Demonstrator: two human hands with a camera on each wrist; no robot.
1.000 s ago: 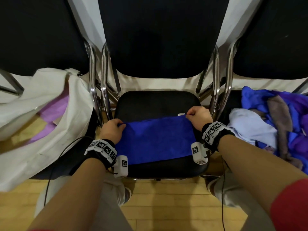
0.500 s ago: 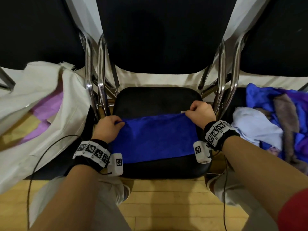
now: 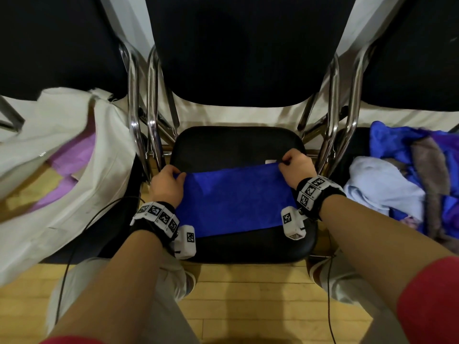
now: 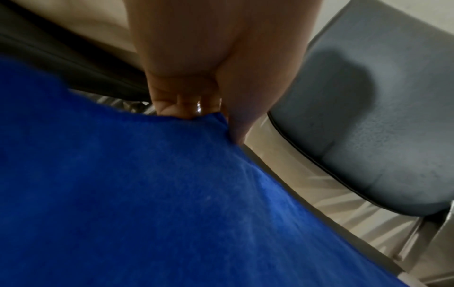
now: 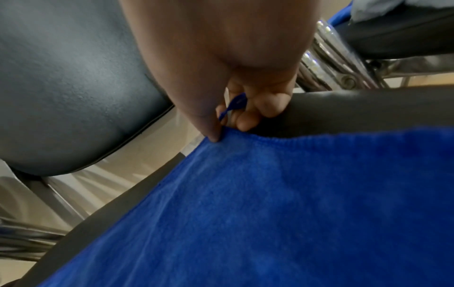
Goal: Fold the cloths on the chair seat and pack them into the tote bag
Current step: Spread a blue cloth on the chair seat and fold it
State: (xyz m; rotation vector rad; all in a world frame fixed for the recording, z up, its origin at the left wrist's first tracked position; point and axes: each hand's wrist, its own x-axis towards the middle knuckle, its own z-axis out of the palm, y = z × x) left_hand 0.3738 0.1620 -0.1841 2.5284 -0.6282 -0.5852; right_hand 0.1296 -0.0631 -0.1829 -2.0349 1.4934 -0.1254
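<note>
Both hands pinching blue cloth (image 3: 233, 199) on chair seat (image 3: 238, 145).
Left hand (image 3: 167, 186) grips far-left corner, right hand (image 3: 295, 167) far-right corner; tote bag (image 3: 74, 170) left.

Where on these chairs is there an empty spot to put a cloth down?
On the middle chair seat, a bare black patch lies between the blue cloth and the chair back, and a thin strip along the front edge. The left hand and right hand pinch the cloth's far corners. The right seat is crowded with the cloth pile; the tote bag fills the left.
</note>
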